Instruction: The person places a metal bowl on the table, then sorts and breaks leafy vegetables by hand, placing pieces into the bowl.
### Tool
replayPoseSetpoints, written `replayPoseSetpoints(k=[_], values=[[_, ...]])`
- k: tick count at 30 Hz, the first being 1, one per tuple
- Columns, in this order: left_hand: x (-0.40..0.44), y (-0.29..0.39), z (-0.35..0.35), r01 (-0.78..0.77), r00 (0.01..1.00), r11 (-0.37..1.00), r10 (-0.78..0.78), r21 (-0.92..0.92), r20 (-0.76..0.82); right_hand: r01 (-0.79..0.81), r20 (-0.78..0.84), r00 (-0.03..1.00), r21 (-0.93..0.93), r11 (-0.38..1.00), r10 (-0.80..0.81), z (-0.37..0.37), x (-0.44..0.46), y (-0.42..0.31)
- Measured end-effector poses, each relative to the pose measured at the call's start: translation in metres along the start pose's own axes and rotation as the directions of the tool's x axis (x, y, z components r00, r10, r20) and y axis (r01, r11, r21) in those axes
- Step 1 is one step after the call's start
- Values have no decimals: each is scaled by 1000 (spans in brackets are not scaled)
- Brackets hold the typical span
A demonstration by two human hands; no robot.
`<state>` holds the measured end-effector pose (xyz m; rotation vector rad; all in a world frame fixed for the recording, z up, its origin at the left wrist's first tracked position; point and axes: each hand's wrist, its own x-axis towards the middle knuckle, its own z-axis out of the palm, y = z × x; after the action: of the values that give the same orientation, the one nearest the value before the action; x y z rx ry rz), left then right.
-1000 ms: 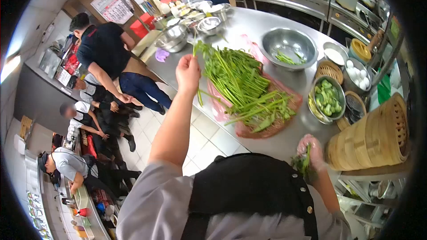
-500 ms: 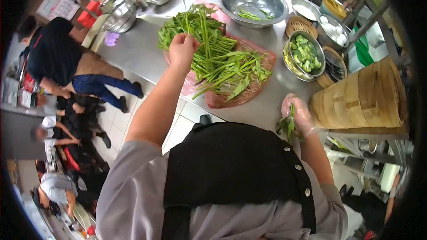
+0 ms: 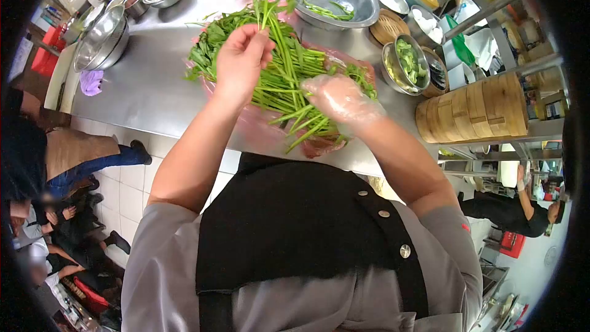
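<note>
A pile of leafy green water spinach (image 3: 279, 95) lies on a pink plastic bag (image 3: 258, 122) on the steel counter. My bare left hand (image 3: 241, 61) is over the left part of the pile, thumb and fingers pinching a green stem (image 3: 265, 15) that points up and away. My right hand (image 3: 338, 97), in a clear plastic glove, is at the right side of the pile, its fingers curled closed near the stems. What those fingers hold, if anything, is hidden. Beyond the pile stands a large steel bowl (image 3: 362, 5) with a few cut green stems (image 3: 332, 11) in it.
At right are a bowl of broccoli (image 3: 410, 61), a woven bamboo lid (image 3: 389, 27), a bowl of eggs (image 3: 424, 21) and stacked bamboo steamers (image 3: 476, 110). Steel bowls (image 3: 104, 37) and a purple cloth-like piece (image 3: 91, 83) stand left. Other people are at both sides.
My right hand has come from the counter's right front edge to the pile; the leafy piece it held no longer shows. My left hand still pinches a stem. The view has shifted.
</note>
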<state>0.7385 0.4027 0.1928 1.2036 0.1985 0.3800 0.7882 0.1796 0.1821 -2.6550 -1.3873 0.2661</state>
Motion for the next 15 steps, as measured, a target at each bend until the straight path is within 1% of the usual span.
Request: replayPoseSetpoints(k=[1,2,5,6,9,10,11,12,13,15], values=[[1,18,-3,-44,999,999,44,20,-9,7,-4,1000,-25,1000,-7,2,0,3],[2,38,-6,-86,996,995,87,42,-18,-14,25,1000,-52,999,16,3,-2,7],[5,84,-15,-206,977,976,209,71,-36,-46,107,992,-139,989,61,-22,-13,8],[5,92,-19,-251,966,965,255,75,-44,-75,69,994,-180,981,89,-21,-12,9],[0,102,-31,-241,969,913,247,330,23,-80,84,992,-122,989,91,-33,-18,11],[-4,99,-32,-182,980,877,198,445,12,-74,11,997,-75,994,75,-35,-22,13],[2,83,-44,-180,983,858,173,481,61,-62,-67,996,-28,998,60,-34,-27,17],[-1,76,-44,-190,979,823,197,535,44,-43,-145,988,20,999,46,-36,-29,22],[-8,71,-44,-195,975,786,221,586,28,-62,-176,982,42,997,68,-42,-31,24],[-14,62,-50,-220,965,784,264,581,9,-104,-220,968,93,990,123,-58,-37,24]])
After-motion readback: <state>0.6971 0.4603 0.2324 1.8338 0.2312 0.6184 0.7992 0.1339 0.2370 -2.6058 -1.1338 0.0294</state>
